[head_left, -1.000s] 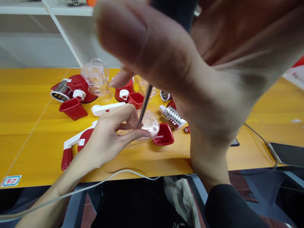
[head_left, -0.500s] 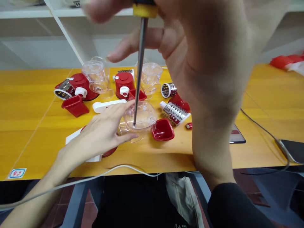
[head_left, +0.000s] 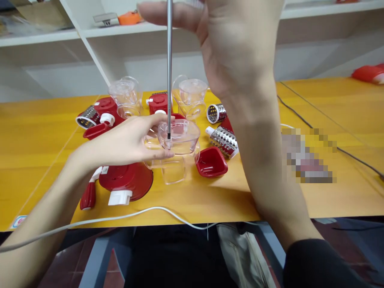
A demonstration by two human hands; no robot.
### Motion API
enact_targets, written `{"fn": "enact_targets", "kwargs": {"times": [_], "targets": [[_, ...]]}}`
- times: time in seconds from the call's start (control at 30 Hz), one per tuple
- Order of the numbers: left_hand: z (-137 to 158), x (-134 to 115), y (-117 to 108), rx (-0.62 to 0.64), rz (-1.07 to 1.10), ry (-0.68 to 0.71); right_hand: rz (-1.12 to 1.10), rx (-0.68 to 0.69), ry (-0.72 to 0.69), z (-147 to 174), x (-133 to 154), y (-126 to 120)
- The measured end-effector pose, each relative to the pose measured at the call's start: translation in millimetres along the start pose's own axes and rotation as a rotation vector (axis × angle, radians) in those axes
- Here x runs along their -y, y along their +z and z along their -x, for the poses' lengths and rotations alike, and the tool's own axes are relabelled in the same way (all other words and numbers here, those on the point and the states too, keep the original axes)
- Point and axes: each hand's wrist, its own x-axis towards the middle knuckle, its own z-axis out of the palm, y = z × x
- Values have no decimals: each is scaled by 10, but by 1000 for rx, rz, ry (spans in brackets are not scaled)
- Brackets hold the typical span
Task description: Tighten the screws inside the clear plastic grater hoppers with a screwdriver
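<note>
My left hand (head_left: 126, 141) grips a clear plastic housing (head_left: 177, 150) that sits on a red base (head_left: 126, 182) with a white-and-red handle on the yellow table (head_left: 39, 144). My right hand (head_left: 237, 44) is raised close to the camera and holds a screwdriver (head_left: 169, 68) upright; its handle is out of frame. The metal shaft points straight down and its tip sits inside the top opening of the clear housing.
Around the housing lie a red square cup (head_left: 211, 161), metal grater drums (head_left: 224, 141), two more clear housings (head_left: 192, 96) on red bases and another red cup (head_left: 96, 130). A white cable (head_left: 120, 218) runs along the table's near edge. White shelves stand behind.
My right hand has lifted higher, so the screwdriver stands more upright. The view has shifted up, and my left hand now steadies the housing upright on the red base.
</note>
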Motion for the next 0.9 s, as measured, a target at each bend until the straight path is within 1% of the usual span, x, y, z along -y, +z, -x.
{"fn": "enact_targets", "kwargs": {"times": [0.17, 0.33, 0.5, 0.63, 0.67, 0.83, 0.9], "targets": [[-151, 48, -127, 129, 33, -2, 45, -40, 32, -120, -29, -128], [-257, 52, -161, 186, 10, -28, 124, -85, 56, -121, 14, -212], [-275, 45, -159, 189, 45, -64, 167, -101, 78, -118, 1, -244], [-273, 27, -159, 178, 34, -53, 122, -56, -31, -122, -55, -241], [-272, 22, -160, 176, 27, -52, 127, -50, -23, -111, -52, -234], [-262, 8, -166, 182, 0, -51, 226, -149, -7, -20, 48, -200], [-257, 12, -167, 184, -3, -54, 247, -134, 0, -6, 61, -224]]}}
